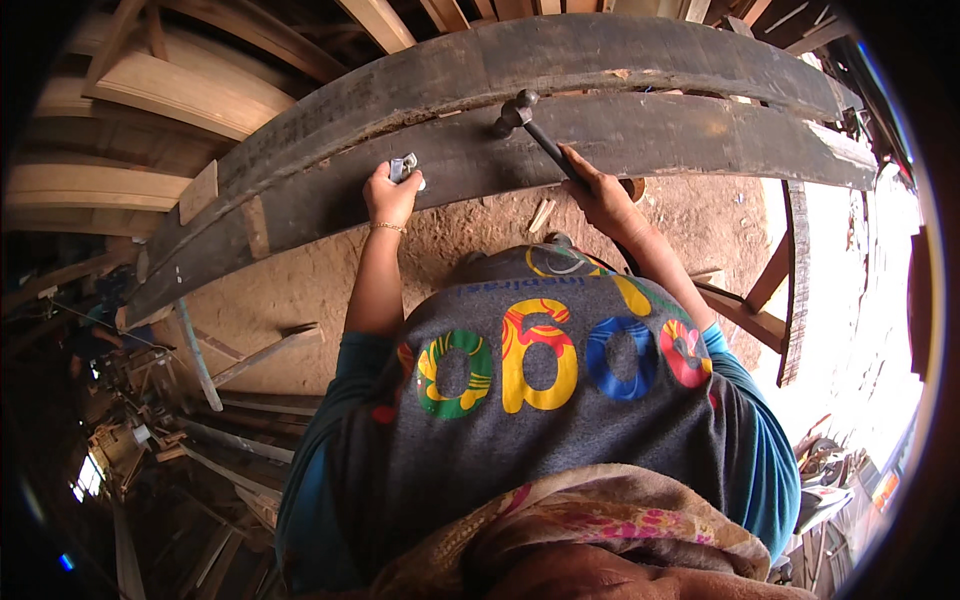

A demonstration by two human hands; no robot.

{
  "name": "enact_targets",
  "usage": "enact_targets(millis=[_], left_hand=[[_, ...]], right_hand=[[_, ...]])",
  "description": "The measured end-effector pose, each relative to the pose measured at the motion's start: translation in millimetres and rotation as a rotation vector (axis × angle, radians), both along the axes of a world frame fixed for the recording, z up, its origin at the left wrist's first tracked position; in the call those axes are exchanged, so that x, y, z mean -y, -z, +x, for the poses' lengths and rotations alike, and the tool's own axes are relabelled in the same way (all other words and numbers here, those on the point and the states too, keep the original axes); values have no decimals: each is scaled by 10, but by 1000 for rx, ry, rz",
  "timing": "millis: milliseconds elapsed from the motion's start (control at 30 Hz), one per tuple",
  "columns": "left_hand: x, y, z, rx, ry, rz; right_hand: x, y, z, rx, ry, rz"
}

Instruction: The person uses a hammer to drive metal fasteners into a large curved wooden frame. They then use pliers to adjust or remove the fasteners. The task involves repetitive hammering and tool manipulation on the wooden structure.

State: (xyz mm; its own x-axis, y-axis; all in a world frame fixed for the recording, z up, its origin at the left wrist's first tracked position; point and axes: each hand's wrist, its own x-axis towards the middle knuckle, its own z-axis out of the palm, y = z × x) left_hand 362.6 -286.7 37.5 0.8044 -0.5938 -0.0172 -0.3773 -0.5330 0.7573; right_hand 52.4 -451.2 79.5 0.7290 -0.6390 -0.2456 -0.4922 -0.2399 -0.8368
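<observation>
My left hand [391, 199] is closed around a small silver metal piece [404, 166], held over the near dark plank [690, 135] of a long bench. My fingers hide part of the piece, so its exact kind is unclear. In my right hand [606, 205] is the dark handle of a ball-peen hammer [519, 108]. Its head is over the same plank, to the right of the metal piece and apart from it. Whether the hammer head touches the wood cannot be told.
A second dark plank [600, 48] runs along the far side, with a narrow gap between. Pale timber boards [200, 95] are stacked at far left. Wood scraps [541, 215] lie on the dirt floor [480, 222]. A wooden bench leg [793, 285] stands at right.
</observation>
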Motion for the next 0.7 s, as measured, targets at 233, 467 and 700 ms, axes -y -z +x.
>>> enact_targets(millis=[233, 467, 700], left_hand=[[-76, 113, 113, -171, 118, -154], [-87, -28, 315, -499, 375, -168], [-35, -3, 500, -323, 685, -132]], right_hand=[[-2, -166, -71, -164, 43, -210], [205, -352, 37, -243, -106, -777], [-463, -189, 228, -36, 272, 200]])
